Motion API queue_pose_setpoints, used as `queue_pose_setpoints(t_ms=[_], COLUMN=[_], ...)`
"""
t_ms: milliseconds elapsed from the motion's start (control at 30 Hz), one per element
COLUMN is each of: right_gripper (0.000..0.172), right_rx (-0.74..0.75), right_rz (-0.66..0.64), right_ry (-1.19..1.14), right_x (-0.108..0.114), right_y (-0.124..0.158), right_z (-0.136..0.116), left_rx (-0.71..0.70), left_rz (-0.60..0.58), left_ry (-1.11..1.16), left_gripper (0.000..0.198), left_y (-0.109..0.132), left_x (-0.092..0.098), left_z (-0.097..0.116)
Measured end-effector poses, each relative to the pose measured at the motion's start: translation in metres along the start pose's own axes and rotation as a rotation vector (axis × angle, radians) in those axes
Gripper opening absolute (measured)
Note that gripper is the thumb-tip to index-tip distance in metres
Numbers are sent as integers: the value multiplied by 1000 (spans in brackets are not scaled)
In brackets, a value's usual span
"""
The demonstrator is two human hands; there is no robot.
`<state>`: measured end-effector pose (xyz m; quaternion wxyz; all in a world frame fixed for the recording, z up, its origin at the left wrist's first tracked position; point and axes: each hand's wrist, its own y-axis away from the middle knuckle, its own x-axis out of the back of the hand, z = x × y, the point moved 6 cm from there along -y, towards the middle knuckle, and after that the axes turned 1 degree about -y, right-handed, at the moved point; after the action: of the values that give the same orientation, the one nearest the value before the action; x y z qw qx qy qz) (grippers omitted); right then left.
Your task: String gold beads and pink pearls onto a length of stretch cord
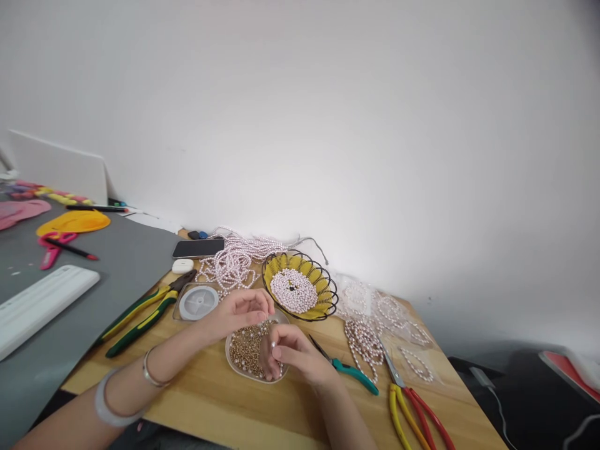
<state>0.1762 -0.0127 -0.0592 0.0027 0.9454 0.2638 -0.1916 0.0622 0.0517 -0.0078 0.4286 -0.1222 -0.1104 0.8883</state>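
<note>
Above a clear plastic container (233, 365) of gold and pale beads (248, 350), both hands are close together. My left hand (244, 311) has its fingers curled toward the thumb over the container's back edge; anything in that grip is too small to make out. My right hand (300, 355) is at the container's right side, thumb and fingers closed in a pinch, with a small pale bead (274, 344) at the fingertips. Any thread between the hands cannot be seen. A black wire basket with a yellow lining (328, 299) holds pale pink beads (294, 291) just beyond.
Green-yellow pliers (135, 322) and a spool (199, 303) are left; teal-handled pliers (354, 372) and red-yellow pliers (407, 406) are right. Pink bead strands (234, 262), a phone (199, 249) and a white case (182, 266) lie behind. Bagged strands (389, 312) rest at right.
</note>
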Motion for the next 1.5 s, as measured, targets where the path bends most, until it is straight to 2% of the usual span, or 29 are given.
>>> queue_pose_setpoints(t_ms=[100, 200, 333, 400, 467, 533, 600, 767, 867, 1067, 1333, 1500], right_gripper=[35, 35, 33, 32, 31, 29, 27, 26, 27, 28, 26, 25], right_rx=[17, 56, 143, 185, 224, 270, 324, 402, 392, 389, 399, 406], right_rz=[47, 112, 192, 228, 272, 328, 385, 498, 532, 544, 528, 501], right_ry=[83, 208, 355, 392, 421, 435, 431, 409, 402, 404, 412, 390], right_x=[0, 0, 0, 1, 4, 8, 13, 23, 25, 25, 21, 20], right_y=[-2, -4, -5, -4, -3, -1, 1, 4, 4, 3, 3, 1], right_z=[-5, -14, -26, -29, -31, -33, -34, -37, -37, -38, -39, -38], left_rx=[-43, -47, -43, -29, -23, -39, -56, 19, 52, 109, 8, -28], left_rz=[-46, -37, 95, 165, 186, 151, 84, -27, -78, -164, -184, -170], left_ry=[-99, -220, -334, -443, -651, -903, -1094, -1309, -1318, -1230, -1233, -1192], left_gripper=[31, 38, 43, 38, 28, 16, 12, 12, 5, 12, 9, 16], left_y=[0, 1, 2, 2, 1, 0, 0, 5, 6, 5, 5, 4], left_x=[-3, -3, 3, 8, 12, 13, 12, 12, 7, -1, -3, -4], left_z=[3, 3, 1, -2, -5, -10, -18, -38, -38, -34, -44, -42])
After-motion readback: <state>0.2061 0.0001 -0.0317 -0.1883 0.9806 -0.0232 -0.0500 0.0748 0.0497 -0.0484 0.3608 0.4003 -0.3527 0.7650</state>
